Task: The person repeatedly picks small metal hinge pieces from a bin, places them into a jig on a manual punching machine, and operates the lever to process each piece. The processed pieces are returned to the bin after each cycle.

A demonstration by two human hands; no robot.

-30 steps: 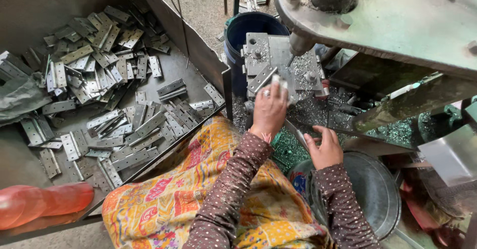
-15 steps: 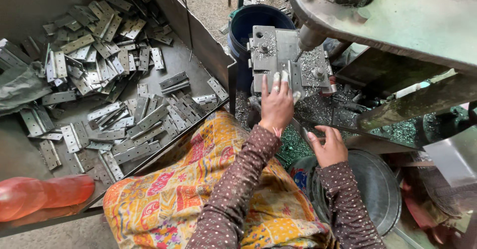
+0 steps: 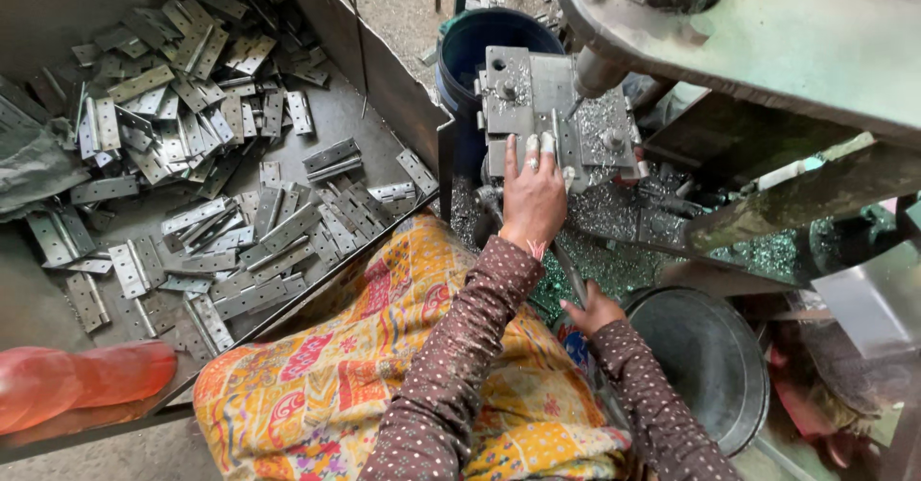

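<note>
The left hand lies flat, fingers extended, pressing a metal piece on the grey press block under the machine. The right hand appears closed around a thin lever, though partly hidden.

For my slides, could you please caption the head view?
Left hand on a metal jig block; right hand grips a lever beside hinges.

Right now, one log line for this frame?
left hand: fingers on metal jig plate | right hand: grips lever rod | hinges in tray
</note>
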